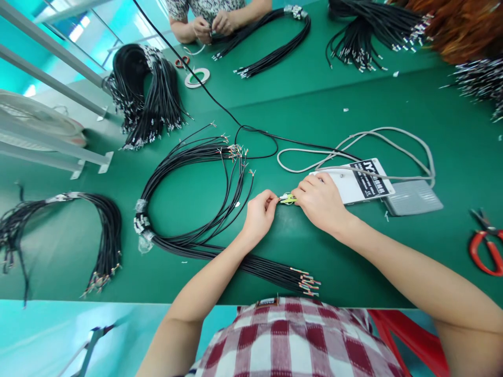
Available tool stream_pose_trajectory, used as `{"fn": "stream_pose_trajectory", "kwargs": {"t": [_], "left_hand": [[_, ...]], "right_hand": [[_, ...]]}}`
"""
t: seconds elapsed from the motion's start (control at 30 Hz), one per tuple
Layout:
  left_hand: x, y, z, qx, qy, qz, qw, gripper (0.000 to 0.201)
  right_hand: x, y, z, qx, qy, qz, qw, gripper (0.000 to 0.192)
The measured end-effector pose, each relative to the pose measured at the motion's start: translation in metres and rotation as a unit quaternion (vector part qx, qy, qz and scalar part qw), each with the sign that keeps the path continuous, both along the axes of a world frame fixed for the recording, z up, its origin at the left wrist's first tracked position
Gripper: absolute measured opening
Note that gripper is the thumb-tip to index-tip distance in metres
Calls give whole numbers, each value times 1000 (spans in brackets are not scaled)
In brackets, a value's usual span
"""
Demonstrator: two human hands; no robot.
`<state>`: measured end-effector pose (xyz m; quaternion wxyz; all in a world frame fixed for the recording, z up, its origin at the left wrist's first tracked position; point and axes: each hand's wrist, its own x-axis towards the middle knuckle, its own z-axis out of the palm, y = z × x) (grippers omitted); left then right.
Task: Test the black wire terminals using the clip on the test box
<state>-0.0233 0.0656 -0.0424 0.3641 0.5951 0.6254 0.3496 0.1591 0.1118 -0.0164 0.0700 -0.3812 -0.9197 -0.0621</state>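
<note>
My left hand [260,213] and my right hand [320,201] meet over the green table [451,136], fingertips pinching a small bit of yellow-green and white wire ends [287,198] between them. A black cable bundle [188,209], taped at its left side, loops in front of my left hand, and its stripped coloured ends [306,283] lie near the table's front edge. My right hand rests just beside a white machine box [359,180] with a black label.
A grey foot pedal [412,198] with a grey cord lies to the right, and red-handled scissors [486,246] at the far right. More black cable bundles [145,94] lie left and at the back. Another person's hands [214,25] work across the table by a tape roll [197,77].
</note>
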Motion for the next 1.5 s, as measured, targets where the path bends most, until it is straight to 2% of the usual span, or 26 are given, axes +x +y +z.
{"fn": "stream_pose_trajectory", "kwargs": {"t": [0.23,0.33,0.43,0.5,0.6,0.73,0.87,0.97,1.07,1.13,1.2,1.3,1.37,1.43,1.5], "left_hand": [[1,-1,-2,5,7,-1,1000,16],[0,-1,-3,9,1,-2,1000,16],[0,-2,-4,5,-6,0,1000,16],[0,-2,-5,3,-7,3,1000,16],[0,-2,-5,4,-7,4,1000,16],[-1,-2,-5,5,-3,3,1000,16],[-5,-5,-6,4,2,7,1000,15],[-13,-8,-9,1,-14,33,999,16],[-23,-7,-7,0,-80,68,994,16],[-34,-1,2,26,-137,93,986,15],[-49,13,19,95,-167,125,973,17],[-80,43,45,235,-107,207,944,16],[-101,64,52,281,-17,277,919,8],[-116,80,46,270,39,307,912,6],[-121,83,31,227,61,297,925,16]], "right_hand": [[-3,-5,8,-12,1,-6,1000,9],[9,-13,15,-13,56,-4,998,21],[36,-30,17,31,154,-41,987,24],[57,-44,13,69,224,-92,968,21],[77,-64,1,64,269,-122,953,18],[78,-75,-14,42,246,-121,961,16],[73,-71,-23,97,225,-149,958,17],[73,-68,-25,112,237,-156,952,18],[71,-71,-24,104,277,-145,944,21],[69,-76,-23,92,304,-127,940,24],[66,-83,-24,78,327,-108,936,27],[61,-91,-31,37,344,-72,936,29],[58,-93,-37,1,344,-44,938,29],[56,-93,-42,-26,343,-24,939,30],[56,-92,-46,-41,346,-18,937,31]]}}
